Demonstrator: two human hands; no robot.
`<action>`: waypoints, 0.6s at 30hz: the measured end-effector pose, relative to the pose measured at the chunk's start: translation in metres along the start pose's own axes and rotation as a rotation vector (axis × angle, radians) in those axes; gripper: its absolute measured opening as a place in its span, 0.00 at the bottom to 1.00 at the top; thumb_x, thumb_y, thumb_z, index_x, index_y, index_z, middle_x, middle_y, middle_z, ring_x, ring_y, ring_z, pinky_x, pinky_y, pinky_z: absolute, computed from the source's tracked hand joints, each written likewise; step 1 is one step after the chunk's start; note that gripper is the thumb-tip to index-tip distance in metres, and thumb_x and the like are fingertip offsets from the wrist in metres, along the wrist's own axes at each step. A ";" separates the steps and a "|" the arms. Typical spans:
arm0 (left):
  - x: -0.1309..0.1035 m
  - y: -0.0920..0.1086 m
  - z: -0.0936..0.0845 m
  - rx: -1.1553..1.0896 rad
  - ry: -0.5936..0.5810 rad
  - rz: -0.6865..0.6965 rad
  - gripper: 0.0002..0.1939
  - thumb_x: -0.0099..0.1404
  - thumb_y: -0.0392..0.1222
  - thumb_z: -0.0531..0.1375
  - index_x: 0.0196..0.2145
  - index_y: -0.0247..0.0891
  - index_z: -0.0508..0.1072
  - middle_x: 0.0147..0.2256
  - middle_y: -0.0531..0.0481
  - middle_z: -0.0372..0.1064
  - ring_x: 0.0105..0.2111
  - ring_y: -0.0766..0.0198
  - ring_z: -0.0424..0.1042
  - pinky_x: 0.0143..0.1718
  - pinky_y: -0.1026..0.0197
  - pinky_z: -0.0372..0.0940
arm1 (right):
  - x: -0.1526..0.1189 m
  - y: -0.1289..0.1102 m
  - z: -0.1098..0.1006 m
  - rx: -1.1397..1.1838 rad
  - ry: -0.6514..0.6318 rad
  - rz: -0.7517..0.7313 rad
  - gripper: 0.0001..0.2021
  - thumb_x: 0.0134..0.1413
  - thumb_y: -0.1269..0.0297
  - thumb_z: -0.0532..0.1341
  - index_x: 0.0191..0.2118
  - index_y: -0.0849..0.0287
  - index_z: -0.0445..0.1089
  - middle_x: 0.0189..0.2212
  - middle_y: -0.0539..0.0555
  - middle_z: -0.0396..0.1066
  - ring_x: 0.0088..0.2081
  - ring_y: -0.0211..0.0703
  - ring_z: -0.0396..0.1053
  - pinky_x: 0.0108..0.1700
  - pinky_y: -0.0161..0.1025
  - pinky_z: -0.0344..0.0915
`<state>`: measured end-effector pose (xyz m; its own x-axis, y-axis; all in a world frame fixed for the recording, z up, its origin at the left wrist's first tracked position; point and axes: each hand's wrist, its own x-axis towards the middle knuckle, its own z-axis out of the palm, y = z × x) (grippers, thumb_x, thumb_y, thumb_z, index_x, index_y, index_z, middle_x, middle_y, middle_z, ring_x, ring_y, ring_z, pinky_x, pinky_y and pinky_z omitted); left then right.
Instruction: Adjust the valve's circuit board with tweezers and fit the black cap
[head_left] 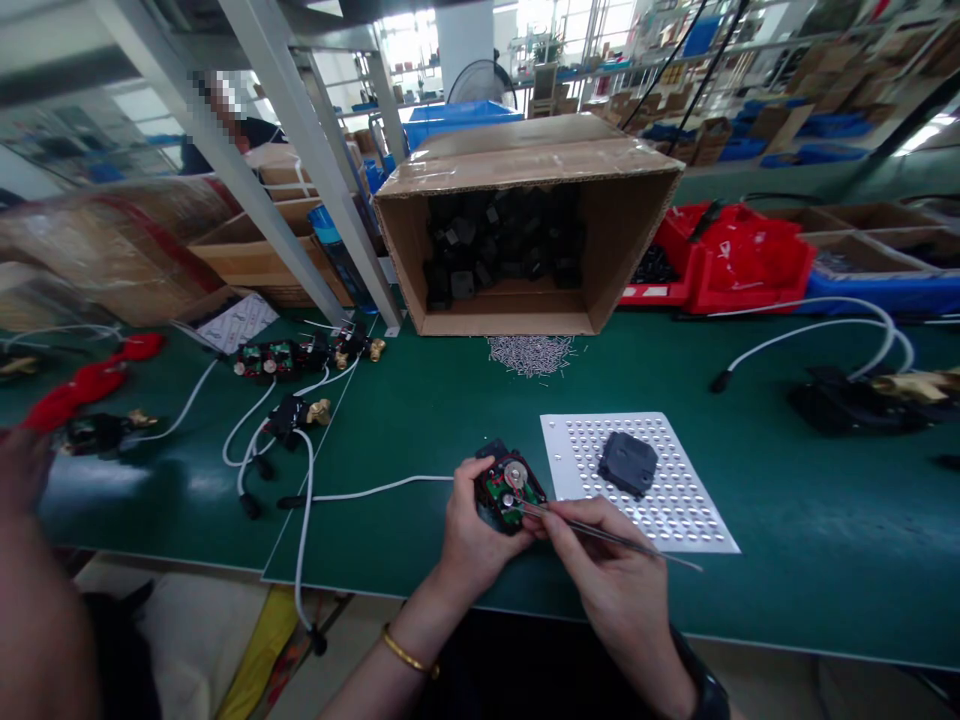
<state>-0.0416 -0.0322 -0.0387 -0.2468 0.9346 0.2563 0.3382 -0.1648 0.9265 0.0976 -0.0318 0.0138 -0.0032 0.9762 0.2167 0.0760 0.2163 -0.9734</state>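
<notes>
My left hand [474, 545] is closed round a small open black housing [495, 488] with a green circuit board and a round metallic part inside. From its left side a white cable [382, 490] runs across the green table. Metal tweezers [622, 541] are pinched in my right hand [619, 580], their tips at a small silvery round part on the board. Whether the tips grip that part I cannot tell. Just right of the housing lies a white sheet [697, 525] dotted with rows of small silvery discs, and a dark cover [628, 463] rests on it.
A cardboard box [637, 190] of black parts opens toward me, with a pile of small pins [531, 355] before it. Cabled units with brass fittings [289, 418] lie left. Red bins [750, 260] stand right. A co-worker's arm [37, 560] reaches in at far left.
</notes>
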 end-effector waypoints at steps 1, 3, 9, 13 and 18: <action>0.000 0.000 0.000 0.006 0.003 0.003 0.37 0.42 0.39 0.70 0.49 0.39 0.59 0.47 0.43 0.59 0.47 0.55 0.65 0.49 0.53 0.62 | 0.001 -0.001 0.000 -0.008 -0.002 -0.003 0.02 0.51 0.66 0.63 0.31 0.58 0.73 0.25 0.54 0.75 0.27 0.44 0.75 0.29 0.35 0.73; 0.000 -0.001 0.000 0.017 0.011 0.008 0.37 0.42 0.39 0.70 0.48 0.39 0.59 0.47 0.43 0.60 0.47 0.55 0.65 0.49 0.52 0.61 | 0.002 -0.003 0.000 -0.013 -0.001 -0.005 0.03 0.50 0.65 0.63 0.30 0.58 0.73 0.25 0.54 0.75 0.27 0.44 0.75 0.29 0.35 0.73; 0.000 -0.003 0.001 0.008 0.009 -0.005 0.37 0.42 0.42 0.70 0.48 0.39 0.60 0.47 0.44 0.61 0.46 0.55 0.66 0.48 0.54 0.63 | 0.004 -0.006 0.001 -0.001 0.008 -0.014 0.04 0.49 0.64 0.64 0.29 0.58 0.73 0.24 0.54 0.75 0.26 0.44 0.74 0.27 0.34 0.73; 0.000 -0.001 0.000 0.007 0.015 -0.010 0.37 0.42 0.42 0.70 0.48 0.39 0.60 0.47 0.44 0.61 0.47 0.54 0.67 0.48 0.54 0.63 | 0.006 -0.005 0.000 0.036 -0.006 0.023 0.04 0.49 0.64 0.64 0.29 0.58 0.73 0.24 0.54 0.75 0.27 0.44 0.75 0.28 0.34 0.73; 0.001 0.003 0.000 0.025 -0.006 -0.027 0.37 0.42 0.41 0.70 0.49 0.39 0.59 0.48 0.43 0.61 0.47 0.54 0.67 0.49 0.52 0.63 | 0.006 -0.003 -0.001 0.226 -0.047 0.096 0.04 0.48 0.65 0.65 0.31 0.59 0.72 0.26 0.54 0.76 0.26 0.45 0.75 0.29 0.36 0.74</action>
<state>-0.0407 -0.0318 -0.0353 -0.2507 0.9406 0.2292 0.3540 -0.1313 0.9260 0.0983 -0.0267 0.0177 -0.0540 0.9909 0.1234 -0.1468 0.1143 -0.9825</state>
